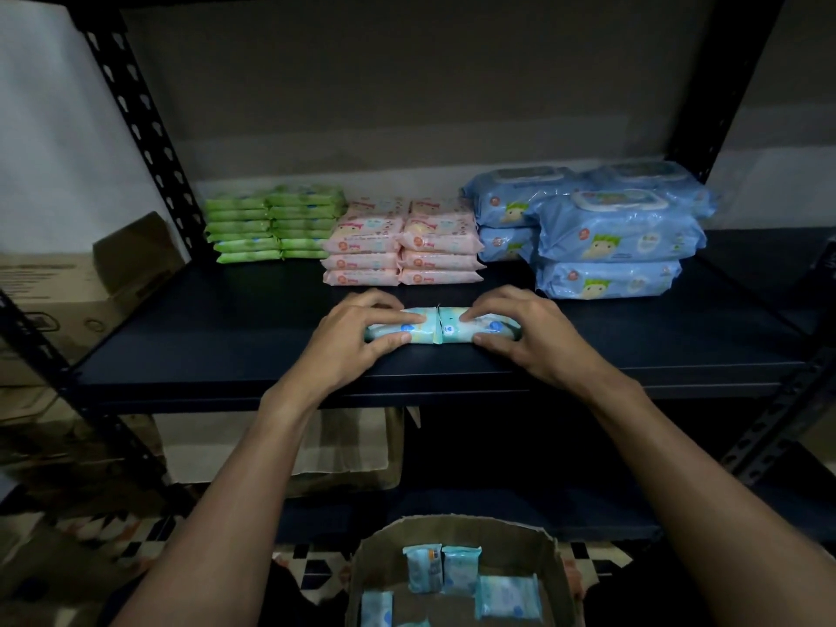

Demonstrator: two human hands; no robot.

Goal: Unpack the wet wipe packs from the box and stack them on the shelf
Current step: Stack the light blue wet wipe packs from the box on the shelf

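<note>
Two small light-blue wet wipe packs lie end to end near the front of the dark shelf [226,350]. My left hand [357,337] grips the left pack [409,329], fingers on top and thumb at its front. My right hand [524,332] grips the right pack [457,330] the same way. Below, an open cardboard box [457,531] holds several more small blue packs [509,597].
At the back of the shelf stand green pack stacks [271,224], pink pack stacks [402,246] and large blue lidded packs [606,233]. Black slotted uprights [135,124] frame the shelf. Cardboard boxes [90,282] sit at the left and on the lower shelf.
</note>
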